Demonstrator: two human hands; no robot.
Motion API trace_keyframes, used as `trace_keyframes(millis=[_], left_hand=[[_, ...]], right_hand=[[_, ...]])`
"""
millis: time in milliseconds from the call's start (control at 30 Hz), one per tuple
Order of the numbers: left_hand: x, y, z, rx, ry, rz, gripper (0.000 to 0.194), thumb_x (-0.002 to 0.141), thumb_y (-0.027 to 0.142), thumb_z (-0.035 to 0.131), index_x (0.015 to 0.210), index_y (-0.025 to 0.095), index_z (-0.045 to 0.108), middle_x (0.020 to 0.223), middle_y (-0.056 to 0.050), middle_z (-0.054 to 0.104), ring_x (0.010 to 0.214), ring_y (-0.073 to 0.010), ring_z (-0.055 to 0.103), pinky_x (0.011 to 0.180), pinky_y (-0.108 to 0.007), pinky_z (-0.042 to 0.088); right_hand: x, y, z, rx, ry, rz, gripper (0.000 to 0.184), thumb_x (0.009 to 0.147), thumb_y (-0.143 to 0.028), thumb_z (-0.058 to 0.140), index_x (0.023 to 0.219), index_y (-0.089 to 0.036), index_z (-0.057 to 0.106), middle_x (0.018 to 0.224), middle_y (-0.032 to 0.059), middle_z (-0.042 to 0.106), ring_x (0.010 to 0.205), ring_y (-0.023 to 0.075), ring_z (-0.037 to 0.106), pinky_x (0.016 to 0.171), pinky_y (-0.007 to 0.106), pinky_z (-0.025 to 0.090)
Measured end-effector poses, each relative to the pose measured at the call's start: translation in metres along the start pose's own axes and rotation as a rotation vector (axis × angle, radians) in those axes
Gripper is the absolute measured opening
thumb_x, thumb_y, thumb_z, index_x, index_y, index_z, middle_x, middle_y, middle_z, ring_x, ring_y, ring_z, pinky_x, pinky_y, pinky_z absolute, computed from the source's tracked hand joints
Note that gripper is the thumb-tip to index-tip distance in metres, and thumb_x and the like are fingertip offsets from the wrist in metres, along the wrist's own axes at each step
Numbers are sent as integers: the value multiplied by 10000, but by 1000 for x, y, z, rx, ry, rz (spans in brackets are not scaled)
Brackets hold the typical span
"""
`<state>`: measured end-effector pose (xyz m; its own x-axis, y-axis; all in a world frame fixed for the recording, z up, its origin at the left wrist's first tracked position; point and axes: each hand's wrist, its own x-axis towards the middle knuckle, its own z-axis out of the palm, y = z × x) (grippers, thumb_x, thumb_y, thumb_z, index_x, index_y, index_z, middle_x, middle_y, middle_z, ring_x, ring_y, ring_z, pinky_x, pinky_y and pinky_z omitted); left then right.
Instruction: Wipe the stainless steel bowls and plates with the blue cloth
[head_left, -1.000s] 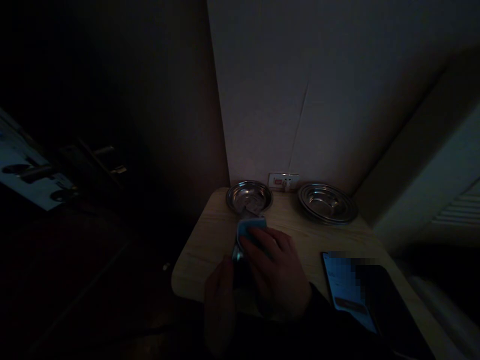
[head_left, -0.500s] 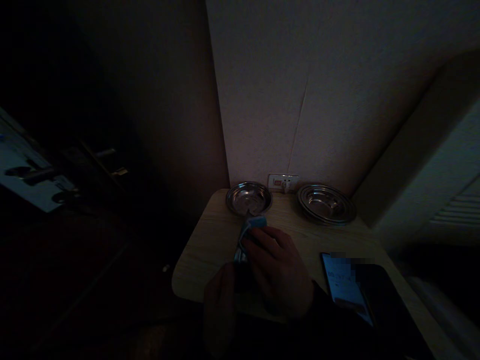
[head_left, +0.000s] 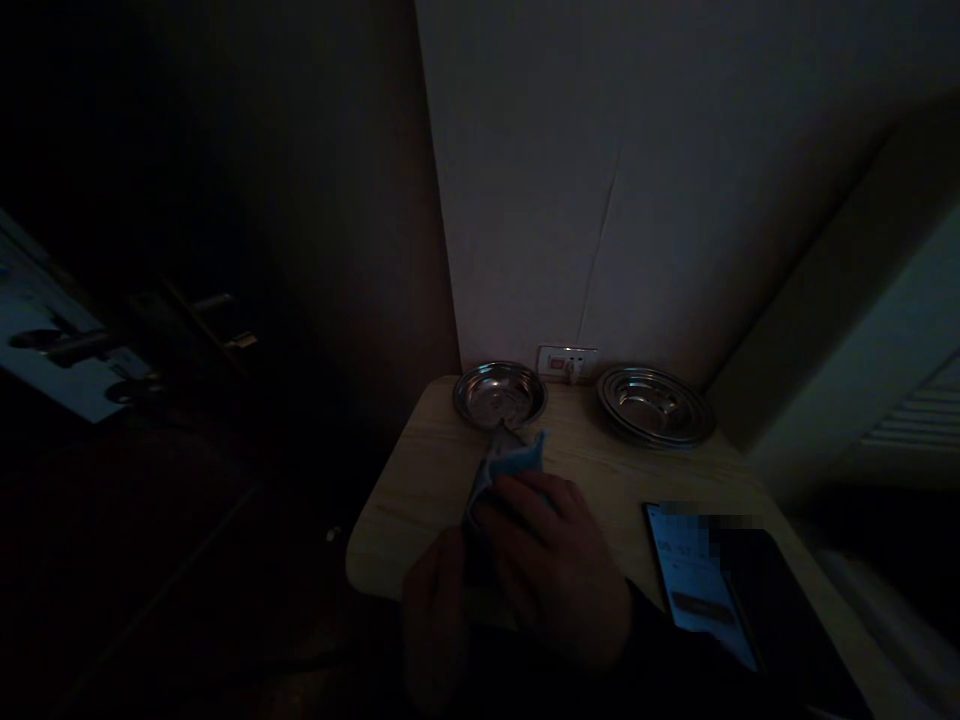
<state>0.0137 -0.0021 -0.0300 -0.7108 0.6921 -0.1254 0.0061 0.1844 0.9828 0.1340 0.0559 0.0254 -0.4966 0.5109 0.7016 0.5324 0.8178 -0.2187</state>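
Note:
In the dim head view, my right hand [head_left: 559, 560] is closed on a blue cloth [head_left: 517, 461] with a pale edge, its fingers pressing the folds over a flat, dark thing. A grey, pointed, blade-like tip [head_left: 504, 436] sticks out beyond the cloth; its exact kind is too dark to make out. My left hand [head_left: 435, 590] is closed at the near end of this dark thing, nearer to me and to the left. Just past the tip stands a shallow metal bowl [head_left: 500, 398], its front rim close to the tip.
A stack of metal dishes [head_left: 654, 405] stands at the back right of the wooden tabletop [head_left: 405, 490]. On the right lies a lit phone [head_left: 694, 575] beside a dark flat object [head_left: 787, 600]. A wall socket [head_left: 568, 362] with a plug is behind. Door handles [head_left: 75, 345] show far left.
My right hand has shifted slightly toward me and left. More of the blue cloth stands up past its fingers, with one corner raised. My left hand has moved slightly left.

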Motion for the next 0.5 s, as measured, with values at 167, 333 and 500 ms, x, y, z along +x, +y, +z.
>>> trace_keyframes(millis=[167, 333, 500], left_hand=[[0, 5, 1, 2, -41, 21, 383, 726, 521, 558, 817, 172, 688, 860, -104, 697, 855, -265, 627, 700, -337, 502], [1, 0, 0, 31, -48, 39, 370, 742, 517, 539, 804, 185, 692, 864, -90, 704, 858, -245, 630, 713, -320, 505], [3, 2, -1, 33, -83, 44, 442, 730, 561, 531, 807, 155, 687, 868, -100, 705, 843, -245, 633, 707, -322, 507]], right_hand=[[13, 14, 2, -37, -76, 104, 267, 823, -149, 529, 1068, -200, 622, 1124, 57, 625, 962, 241, 500, 793, 414, 418], [10, 3, -1, -60, -57, 32, 255, 836, -180, 521, 1071, -175, 618, 1101, 69, 631, 977, 233, 494, 812, 390, 401], [15, 5, -4, -103, -97, 70, 241, 832, -199, 529, 1055, -204, 620, 1112, 51, 632, 974, 236, 508, 823, 408, 373]])
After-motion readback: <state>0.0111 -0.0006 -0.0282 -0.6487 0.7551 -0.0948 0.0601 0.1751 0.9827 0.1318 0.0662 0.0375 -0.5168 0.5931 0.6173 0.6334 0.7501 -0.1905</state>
